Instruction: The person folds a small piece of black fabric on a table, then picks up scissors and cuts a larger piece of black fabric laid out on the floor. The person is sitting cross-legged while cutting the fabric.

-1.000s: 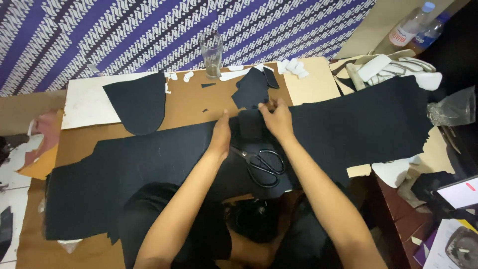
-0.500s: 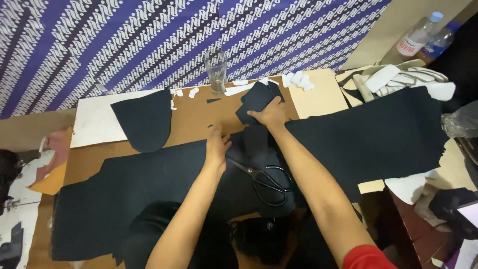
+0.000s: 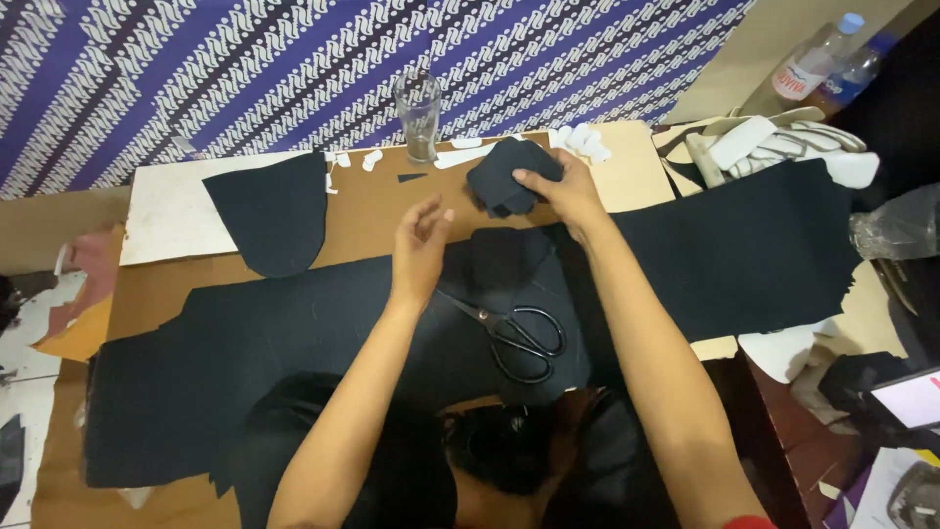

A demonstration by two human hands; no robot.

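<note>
Right hand (image 3: 566, 193) grips a stack of small dark cut fabric pieces (image 3: 504, 176) near the surface's far edge.
Left hand (image 3: 419, 243) hovers open, empty, above the large dark fabric sheet (image 3: 294, 343); black scissors (image 3: 514, 335) lie beside it, stack's underside hidden.

so basically everything here is looking black: the long fabric sheet (image 3: 294, 362) sprawling over the bench is showing plain black, same with the rounded cut piece (image 3: 271, 211) and the small stack of pieces (image 3: 501, 176). the scissors (image 3: 514, 333) are looking black too, handles and all. the bench (image 3: 362, 211) underneath is showing cardboard brown, with a white sheet (image 3: 171, 211) at the left. the backdrop cloth (image 3: 294, 69) is running purple and white in diagonal wavy stripes. the glass (image 3: 418, 113) is looking clear.
</note>
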